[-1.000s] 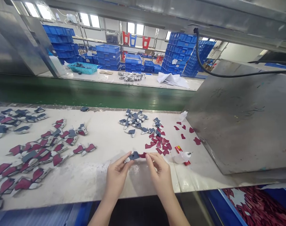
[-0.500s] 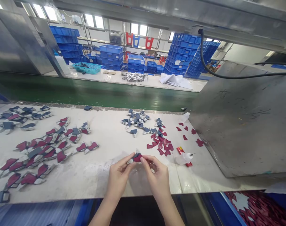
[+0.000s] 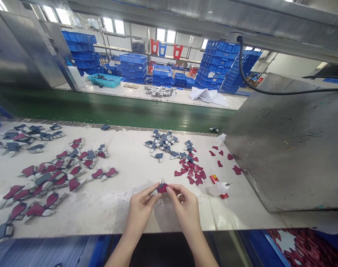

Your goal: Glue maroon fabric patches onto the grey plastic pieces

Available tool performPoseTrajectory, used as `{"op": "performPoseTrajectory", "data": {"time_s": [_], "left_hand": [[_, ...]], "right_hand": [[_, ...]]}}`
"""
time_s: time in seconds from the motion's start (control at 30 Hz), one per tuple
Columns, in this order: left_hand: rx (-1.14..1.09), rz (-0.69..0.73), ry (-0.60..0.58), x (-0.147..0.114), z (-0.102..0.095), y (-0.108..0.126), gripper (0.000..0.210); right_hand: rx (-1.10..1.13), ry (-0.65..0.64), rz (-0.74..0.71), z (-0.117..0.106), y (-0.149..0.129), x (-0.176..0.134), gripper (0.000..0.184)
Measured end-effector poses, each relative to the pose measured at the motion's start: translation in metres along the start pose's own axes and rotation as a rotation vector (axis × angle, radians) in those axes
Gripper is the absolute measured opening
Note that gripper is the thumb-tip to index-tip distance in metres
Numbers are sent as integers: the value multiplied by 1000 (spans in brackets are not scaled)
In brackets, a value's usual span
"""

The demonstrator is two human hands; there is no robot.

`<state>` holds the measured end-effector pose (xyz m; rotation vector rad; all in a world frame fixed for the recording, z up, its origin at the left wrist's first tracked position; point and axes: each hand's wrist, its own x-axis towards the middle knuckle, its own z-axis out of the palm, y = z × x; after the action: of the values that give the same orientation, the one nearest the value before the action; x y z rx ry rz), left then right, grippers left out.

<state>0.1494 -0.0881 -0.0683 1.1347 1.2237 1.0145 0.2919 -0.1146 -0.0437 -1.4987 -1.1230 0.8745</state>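
Observation:
My left hand (image 3: 140, 209) pinches a small dark-grey-and-white part by its left end, thumb and forefinger closed. A maroon piece (image 3: 162, 188) lies against the part's face. My right hand (image 3: 187, 207) presses this piece at its right edge with thumb and fingertips. Both hands are over the front of the white worktable (image 3: 135, 157). Just beyond them is a heap of grey-and-white parts (image 3: 161, 141), and loose maroon pieces (image 3: 190, 171) lie to its right. Fingers partly cover the held part.
Many parts with maroon faces (image 3: 55, 172) spread over the left side. A white squeeze bottle (image 3: 218, 188) rests on a red-and-yellow packet at right. A metal panel (image 3: 291, 148) borders the right side. Behind runs a green belt (image 3: 124, 111); a bin of maroon pieces (image 3: 305, 246) sits below.
The whole view has shifted slightly. Both hands stay closed on the part and the maroon piece, with only a very small shift of the fingers.

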Motion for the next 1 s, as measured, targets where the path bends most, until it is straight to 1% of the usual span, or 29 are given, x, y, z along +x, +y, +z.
{"op": "performPoseTrajectory", "data": {"time_s": [0.17,0.4,0.53,0.67,0.87,1.0], "left_hand": [[-23,2,17,1,2,3,42],[-81,-22,2,0,3,2,43],[-107,-21,17,0,5,3,41],[-154,-36,12,0,8,6,43],[-198,-20,45,-2,11,12,38],[-226,-61,45,-3,9,22,40]], "right_hand": [[-32,17,-29,0,4,1,25],[-30,12,8,1,8,6,26],[-49,24,4,0,7,6,28],[-119,66,-85,0,6,4,25],[-219,88,-270,1,5,1,19],[-226,131,-336,1,3,-1,17]]}}
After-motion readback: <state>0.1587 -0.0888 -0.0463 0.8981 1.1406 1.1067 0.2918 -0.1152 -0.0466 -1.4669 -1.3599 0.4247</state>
